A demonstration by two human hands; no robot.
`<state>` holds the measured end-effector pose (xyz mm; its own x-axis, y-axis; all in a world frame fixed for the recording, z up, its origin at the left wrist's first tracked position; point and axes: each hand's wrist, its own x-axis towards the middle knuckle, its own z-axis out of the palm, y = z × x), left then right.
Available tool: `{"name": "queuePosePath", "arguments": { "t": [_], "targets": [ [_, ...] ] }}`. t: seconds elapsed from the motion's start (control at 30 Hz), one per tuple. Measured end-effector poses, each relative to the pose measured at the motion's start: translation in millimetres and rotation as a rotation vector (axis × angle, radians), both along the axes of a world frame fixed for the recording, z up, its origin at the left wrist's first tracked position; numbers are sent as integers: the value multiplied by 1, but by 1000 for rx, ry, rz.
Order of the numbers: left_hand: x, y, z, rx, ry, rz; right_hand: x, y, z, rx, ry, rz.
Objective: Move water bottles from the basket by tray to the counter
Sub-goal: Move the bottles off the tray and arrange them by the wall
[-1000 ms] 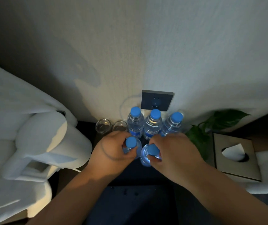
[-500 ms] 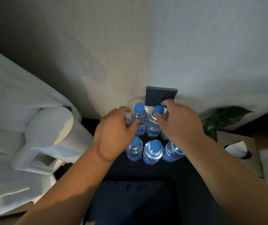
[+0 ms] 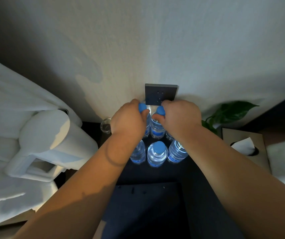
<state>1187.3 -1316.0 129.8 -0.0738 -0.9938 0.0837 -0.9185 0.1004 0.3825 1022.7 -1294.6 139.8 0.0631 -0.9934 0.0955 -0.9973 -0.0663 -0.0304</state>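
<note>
Several clear water bottles with blue caps stand in two rows on a dark counter (image 3: 195, 171) below a wall socket. My left hand (image 3: 128, 119) grips the neck of the back-left bottle (image 3: 142, 107). My right hand (image 3: 179, 116) grips the neck of the back-middle bottle (image 3: 157, 128). The front row holds three bottles: left (image 3: 138, 153), middle (image 3: 156, 153) and right (image 3: 177, 151), all standing free. A third back bottle is mostly hidden under my right wrist. A dark tray (image 3: 148, 204) lies in front of the bottles, between my forearms.
A white kettle (image 3: 52, 144) stands at the left, a glass (image 3: 105, 124) beside it. A dark wall socket (image 3: 160, 94) sits just behind the bottles. A green plant (image 3: 231, 112) and a tissue box (image 3: 245, 147) are at the right. White fabric (image 3: 8, 104) fills the left.
My hands let go of the two front bottles, reached back over them, and closed on the necks of two back-row bottles. The front row now stands free.
</note>
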Motion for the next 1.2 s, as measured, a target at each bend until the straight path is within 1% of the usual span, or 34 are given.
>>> {"name": "queuePosePath", "arguments": {
  "t": [0.1,0.23,0.4,0.57,0.83,1.03,1.2],
  "targets": [
    [1,1,3,15,-17,64,1,0,-2,-19,-10,3],
    [-2,6,2,34,-34,95,0,2,-4,-55,-4,-7],
    [1,9,2,29,83,55,1,5,-4,-122,-56,-8],
    [2,8,3,39,86,30,-1,7,-6,-148,-110,-4],
    [4,6,-3,17,101,81,0,8,-8,-184,-64,-5],
    [3,5,-7,34,156,124,1,9,-10,-205,-81,-6],
    [7,6,-7,45,201,89,0,8,-10,-222,-102,-2]
  ]
}}
